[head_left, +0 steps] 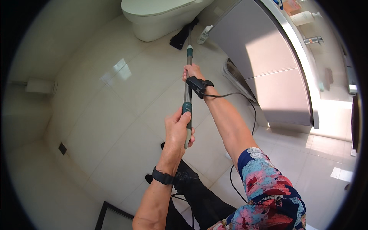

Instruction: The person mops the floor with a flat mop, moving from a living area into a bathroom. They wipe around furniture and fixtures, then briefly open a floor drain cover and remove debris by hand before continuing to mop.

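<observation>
Both my hands are on the long pole of a flat floor mop (188, 92). My left hand (176, 126) wraps the green grip at the pole's near end. Farther along, my right hand (193, 72) closes around the metal shaft. The dark mop head (179, 37) rests on the tiled floor beside the base of a white toilet (149, 26). Part of the mop head lies in shade between the toilet and a vanity cabinet. A white bottle (204, 34) bearing writing stands just right of the mop head.
A grey vanity cabinet (267, 54) with a white countertop (299, 54) flanks the right side. Under it leans an oval basin (230, 74). A black cable (254, 115) runs from my right wrist. A dark floor drain (62, 148) lies left, and a black frame (103, 214) at bottom left.
</observation>
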Action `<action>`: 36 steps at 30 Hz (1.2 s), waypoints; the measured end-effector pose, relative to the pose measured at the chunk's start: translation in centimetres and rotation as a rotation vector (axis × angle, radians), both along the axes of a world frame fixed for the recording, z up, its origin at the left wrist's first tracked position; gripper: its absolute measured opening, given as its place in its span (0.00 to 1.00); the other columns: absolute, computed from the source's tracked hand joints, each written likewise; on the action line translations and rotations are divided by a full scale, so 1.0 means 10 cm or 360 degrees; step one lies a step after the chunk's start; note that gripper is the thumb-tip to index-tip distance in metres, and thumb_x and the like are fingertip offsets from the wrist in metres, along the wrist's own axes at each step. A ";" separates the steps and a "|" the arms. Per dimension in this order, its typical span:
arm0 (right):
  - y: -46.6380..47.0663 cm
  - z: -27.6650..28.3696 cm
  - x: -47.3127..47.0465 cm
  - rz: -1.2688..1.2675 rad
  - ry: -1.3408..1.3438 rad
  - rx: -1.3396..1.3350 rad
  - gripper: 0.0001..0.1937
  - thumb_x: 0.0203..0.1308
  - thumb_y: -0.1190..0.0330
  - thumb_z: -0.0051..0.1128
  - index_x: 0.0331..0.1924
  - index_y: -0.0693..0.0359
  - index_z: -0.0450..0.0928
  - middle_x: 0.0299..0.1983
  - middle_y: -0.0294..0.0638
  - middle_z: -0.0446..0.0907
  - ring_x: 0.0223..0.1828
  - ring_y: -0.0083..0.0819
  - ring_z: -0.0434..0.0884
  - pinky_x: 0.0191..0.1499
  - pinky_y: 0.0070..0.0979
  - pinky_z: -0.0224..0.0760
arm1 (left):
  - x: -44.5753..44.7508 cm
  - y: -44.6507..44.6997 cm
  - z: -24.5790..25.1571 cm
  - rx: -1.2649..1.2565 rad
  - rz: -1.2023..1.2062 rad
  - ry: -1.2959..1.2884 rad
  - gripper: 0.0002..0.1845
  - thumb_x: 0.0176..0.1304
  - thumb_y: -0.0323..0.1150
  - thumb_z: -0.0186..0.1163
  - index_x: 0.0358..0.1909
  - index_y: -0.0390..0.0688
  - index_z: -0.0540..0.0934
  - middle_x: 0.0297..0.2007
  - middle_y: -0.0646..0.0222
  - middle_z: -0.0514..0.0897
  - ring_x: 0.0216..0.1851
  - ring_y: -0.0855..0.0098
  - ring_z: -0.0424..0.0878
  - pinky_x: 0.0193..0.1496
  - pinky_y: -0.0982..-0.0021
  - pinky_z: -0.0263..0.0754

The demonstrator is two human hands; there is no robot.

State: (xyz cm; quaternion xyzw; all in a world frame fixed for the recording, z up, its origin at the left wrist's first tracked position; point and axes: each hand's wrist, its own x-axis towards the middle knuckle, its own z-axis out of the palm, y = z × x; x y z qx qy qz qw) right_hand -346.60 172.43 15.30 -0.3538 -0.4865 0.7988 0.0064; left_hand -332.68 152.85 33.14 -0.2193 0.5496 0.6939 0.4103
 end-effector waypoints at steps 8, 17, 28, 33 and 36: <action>-1.18 -0.05 0.92 0.0079 -0.0016 0.0073 0.08 0.59 0.73 0.41 0.41 0.58 0.59 0.23 0.40 0.66 0.14 0.29 0.69 0.12 0.30 0.67 | 0.95 -1.06 0.00 -0.0007 0.0120 0.0057 0.23 0.68 0.33 0.53 0.63 0.39 0.70 0.24 0.75 0.70 0.16 0.82 0.70 0.13 0.79 0.62; -1.68 0.51 1.61 0.0165 -0.0091 -0.0192 0.09 0.62 0.72 0.40 0.45 0.58 0.58 0.23 0.37 0.66 0.14 0.25 0.67 0.12 0.26 0.65 | 1.64 -1.24 0.53 -0.0249 0.0222 -0.0118 0.26 0.68 0.33 0.56 0.66 0.36 0.66 0.27 0.75 0.71 0.19 0.82 0.71 0.14 0.80 0.65; -2.31 0.44 1.73 0.0186 -0.0120 -0.0219 0.12 0.59 0.74 0.38 0.46 0.58 0.56 0.24 0.39 0.66 0.14 0.26 0.68 0.11 0.26 0.65 | 1.84 -1.83 0.55 -0.0404 0.0217 -0.0061 0.25 0.67 0.33 0.54 0.66 0.39 0.68 0.22 0.74 0.73 0.16 0.82 0.70 0.15 0.81 0.64; -3.07 0.90 2.41 0.0436 -0.0118 -0.0391 0.27 0.61 0.71 0.39 0.63 0.59 0.45 0.24 0.38 0.65 0.14 0.24 0.69 0.12 0.24 0.68 | 2.47 -2.31 1.16 -0.0675 0.0303 -0.0305 0.17 0.66 0.37 0.57 0.51 0.38 0.79 0.20 0.80 0.71 0.18 0.86 0.64 0.18 0.81 0.58; -3.31 1.20 2.65 0.0612 -0.0168 -0.0515 0.39 0.63 0.70 0.39 0.71 0.56 0.26 0.26 0.37 0.65 0.15 0.25 0.70 0.13 0.24 0.69 | 2.69 -2.34 1.45 -0.0771 0.0427 -0.0223 0.18 0.65 0.35 0.58 0.54 0.36 0.78 0.22 0.81 0.71 0.21 0.86 0.65 0.23 0.81 0.59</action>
